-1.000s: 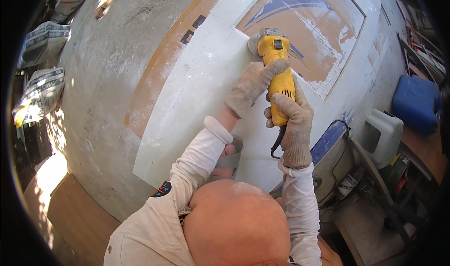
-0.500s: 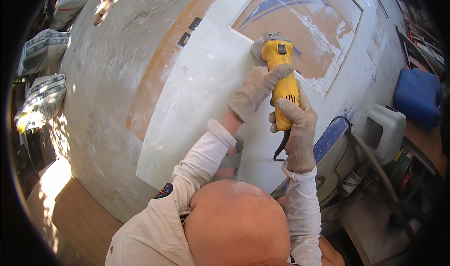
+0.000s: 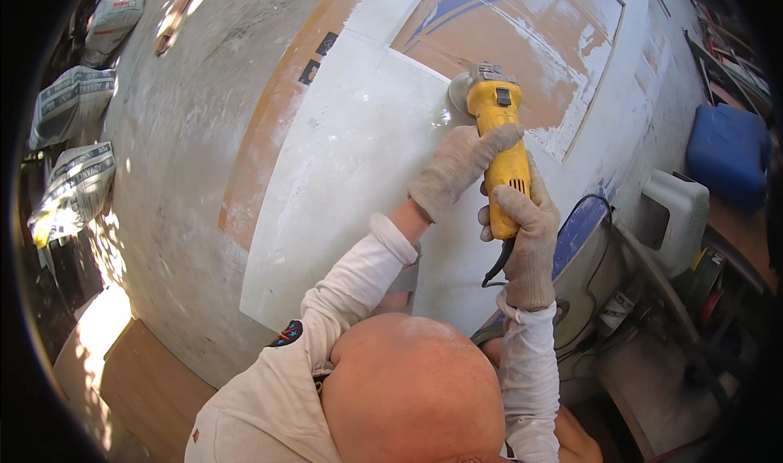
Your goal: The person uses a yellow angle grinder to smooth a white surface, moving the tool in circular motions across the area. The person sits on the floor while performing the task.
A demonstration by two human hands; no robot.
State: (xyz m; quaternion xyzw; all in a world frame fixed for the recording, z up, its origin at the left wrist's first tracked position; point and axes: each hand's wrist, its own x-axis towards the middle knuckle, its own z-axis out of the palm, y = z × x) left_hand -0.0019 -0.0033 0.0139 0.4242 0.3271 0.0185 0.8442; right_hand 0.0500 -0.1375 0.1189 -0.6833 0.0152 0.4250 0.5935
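Observation:
A yellow angle grinder [image 3: 499, 128] rests with its disc on a white board [image 3: 359, 169] that lies flat on the dusty floor. My left hand [image 3: 457, 169], in a grey work glove, wraps the front of the grinder's body. My right hand [image 3: 530, 226], also gloved, grips the rear handle, where a black cable [image 3: 497, 267] leaves the tool. Just beyond the disc lies a panel [image 3: 506, 39] with orange and blue paint partly ground away.
Printed sacks [image 3: 73, 177] lie at the left. At the right stand a blue canister [image 3: 728, 153], a white canister [image 3: 673, 218] and a round metal drum [image 3: 587, 275]. A wooden board [image 3: 147, 389] lies at the lower left.
The grinder and both hands have shifted slightly along the board's edge; the grip is unchanged.

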